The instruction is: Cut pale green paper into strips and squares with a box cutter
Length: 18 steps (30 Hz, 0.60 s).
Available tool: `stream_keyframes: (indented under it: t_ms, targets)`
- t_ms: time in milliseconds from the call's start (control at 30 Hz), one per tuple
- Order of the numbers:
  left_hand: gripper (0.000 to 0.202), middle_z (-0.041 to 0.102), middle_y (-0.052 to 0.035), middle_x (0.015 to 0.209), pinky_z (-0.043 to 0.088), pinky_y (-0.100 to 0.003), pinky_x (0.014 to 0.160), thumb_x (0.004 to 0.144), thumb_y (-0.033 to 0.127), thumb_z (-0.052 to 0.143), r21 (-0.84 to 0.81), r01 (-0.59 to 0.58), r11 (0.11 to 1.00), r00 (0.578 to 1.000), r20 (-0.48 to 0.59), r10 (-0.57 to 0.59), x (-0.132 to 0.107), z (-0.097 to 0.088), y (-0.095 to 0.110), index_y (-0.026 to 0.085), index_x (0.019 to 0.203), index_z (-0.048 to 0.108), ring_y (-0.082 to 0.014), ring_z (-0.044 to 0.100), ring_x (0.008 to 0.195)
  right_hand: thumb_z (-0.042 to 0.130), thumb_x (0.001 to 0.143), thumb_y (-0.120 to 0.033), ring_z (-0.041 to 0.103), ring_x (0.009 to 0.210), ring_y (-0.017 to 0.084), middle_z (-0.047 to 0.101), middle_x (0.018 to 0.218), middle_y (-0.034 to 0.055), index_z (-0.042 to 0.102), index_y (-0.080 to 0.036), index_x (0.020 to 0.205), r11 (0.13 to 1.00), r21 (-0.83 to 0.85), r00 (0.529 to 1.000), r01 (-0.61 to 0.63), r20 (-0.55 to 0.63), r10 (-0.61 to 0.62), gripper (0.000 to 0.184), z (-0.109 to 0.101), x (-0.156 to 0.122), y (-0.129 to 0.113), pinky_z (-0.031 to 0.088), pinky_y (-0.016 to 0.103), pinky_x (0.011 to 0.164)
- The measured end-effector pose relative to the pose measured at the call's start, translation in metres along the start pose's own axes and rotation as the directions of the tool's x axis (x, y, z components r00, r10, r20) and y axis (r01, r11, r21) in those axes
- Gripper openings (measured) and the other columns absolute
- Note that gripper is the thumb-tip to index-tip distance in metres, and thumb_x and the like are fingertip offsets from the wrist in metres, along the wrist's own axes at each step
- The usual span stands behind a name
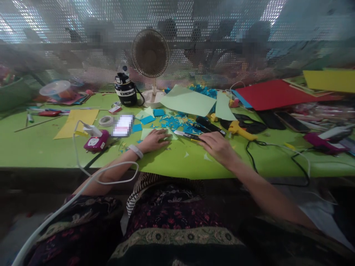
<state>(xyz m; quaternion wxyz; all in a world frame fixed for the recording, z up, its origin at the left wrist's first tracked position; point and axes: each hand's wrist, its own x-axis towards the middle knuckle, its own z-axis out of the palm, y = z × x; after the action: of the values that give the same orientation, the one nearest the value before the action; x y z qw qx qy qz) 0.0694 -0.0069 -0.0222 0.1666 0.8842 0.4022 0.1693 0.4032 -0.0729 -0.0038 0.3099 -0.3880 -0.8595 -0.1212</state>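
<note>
My left hand (154, 140), with a white band on the wrist, lies flat with fingers spread on a small pale green sheet of paper (146, 133). To the right, the fingers of my right hand (217, 146) are closed on a slim craft knife (191, 136). Its pale front end points left and reaches the paper's right edge. Blue paper scraps (177, 122) are heaped just beyond both hands. Two small pale snippets (206, 157) lie on the near side of the green tabletop (172, 159).
A fan (150, 53) and a black bottle (126, 90) stand at the back. A yellow glue gun (241, 131) and black scissors (251, 123) lie right. A purple power adapter (96, 141) sits left; its white cable (111, 169) loops over my left forearm. Red sheets (283, 94) lie far right.
</note>
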Motion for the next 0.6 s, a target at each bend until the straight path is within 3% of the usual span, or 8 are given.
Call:
stream_keyframes:
  t_ms: [133, 267, 400, 600]
  targets:
    - [0.047, 0.064, -0.0141, 0.140, 0.032, -0.050, 0.123, 0.096, 0.052, 0.061, -0.023, -0.010, 1.000, 0.999, -0.031, 0.009, 0.0001, -0.0011, 0.0032, 0.021, 0.130, 0.069, -0.0338, 0.056, 0.134, 0.059, 0.102, -0.026, 0.067, 0.100, 0.027, 0.076, 0.107, 0.0131, 0.074, -0.018, 0.118, 0.997, -0.034, 0.997, 0.064, -0.032, -0.065, 0.023, -0.0017, 0.0021, -0.0052, 0.059, 0.046, 0.093]
    - [0.069, 0.062, -0.0186, 0.142, 0.039, -0.051, 0.117, 0.091, 0.050, 0.066, -0.101, 0.065, 0.993, 0.995, -0.073, -0.073, -0.0017, 0.0004, 0.0039, 0.015, 0.148, 0.049, -0.0361, 0.055, 0.135, 0.060, 0.102, -0.023, 0.068, 0.100, 0.027, 0.076, 0.106, 0.0133, 0.073, -0.016, 0.118, 0.989, -0.085, 0.991, 0.118, -0.056, -0.123, 0.023, -0.0028, 0.0009, -0.0030, 0.059, 0.045, 0.091]
    - [0.088, 0.055, -0.0194, 0.152, 0.032, -0.052, 0.121, 0.093, 0.049, 0.063, -0.103, 0.040, 0.994, 0.997, -0.056, -0.046, -0.0028, 0.0004, 0.0049, 0.016, 0.164, 0.021, -0.0346, 0.048, 0.144, 0.061, 0.101, -0.022, 0.068, 0.098, 0.027, 0.076, 0.104, 0.0128, 0.073, -0.015, 0.118, 0.985, -0.100, 0.986, 0.144, -0.075, -0.151, 0.022, -0.0017, 0.0004, -0.0007, 0.060, 0.044, 0.088]
    - [0.086, 0.055, -0.0175, 0.153, 0.025, -0.053, 0.125, 0.095, 0.051, 0.060, -0.034, 0.049, 0.998, 0.999, -0.001, -0.049, 0.0010, -0.0008, 0.0060, 0.019, 0.166, 0.022, -0.0342, 0.053, 0.139, 0.061, 0.101, -0.024, 0.068, 0.099, 0.028, 0.076, 0.104, 0.0128, 0.073, -0.017, 0.122, 0.992, -0.054, 0.989, 0.117, -0.085, -0.121, 0.025, 0.0001, -0.0016, 0.0009, 0.060, 0.047, 0.088]
